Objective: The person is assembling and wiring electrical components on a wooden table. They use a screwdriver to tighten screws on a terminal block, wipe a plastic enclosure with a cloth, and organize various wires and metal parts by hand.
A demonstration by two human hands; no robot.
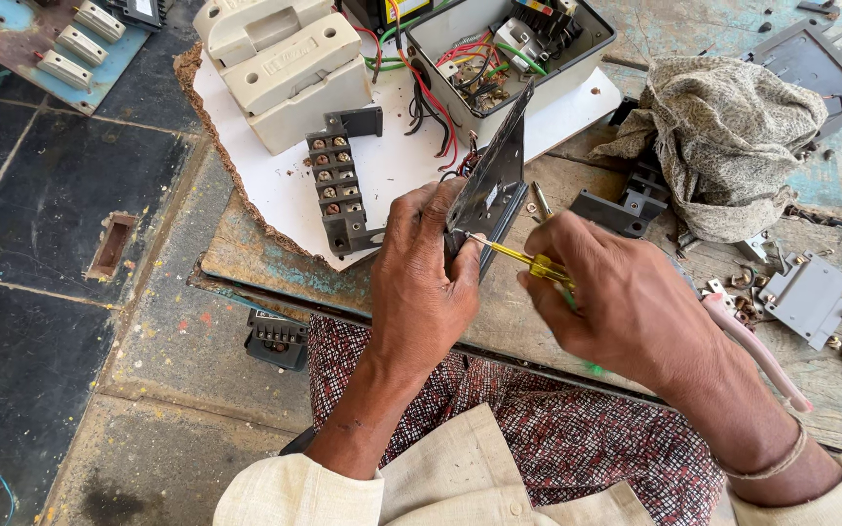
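Note:
My left hand [425, 275] grips a dark grey metal plate [495, 166], held on edge above the wooden bench. My right hand [608, 297] holds a screwdriver with a clear yellow handle [535, 264], its shaft pointing left into the lower edge of the plate beside my left fingers. Red and black wires run from the plate's top toward an open white electrical box [505, 47] behind it. A black terminal block [337, 181] with brass screws lies just left of my left hand on a white board [275, 200].
Cream fuse holders [283, 66] stand at the back left. A crumpled grey cloth [728, 141] lies right, with black plastic parts [626, 209], a grey bracket [811, 295] and small screws around it. A pink-handled tool [757, 349] lies by my right wrist. Stone floor lies left.

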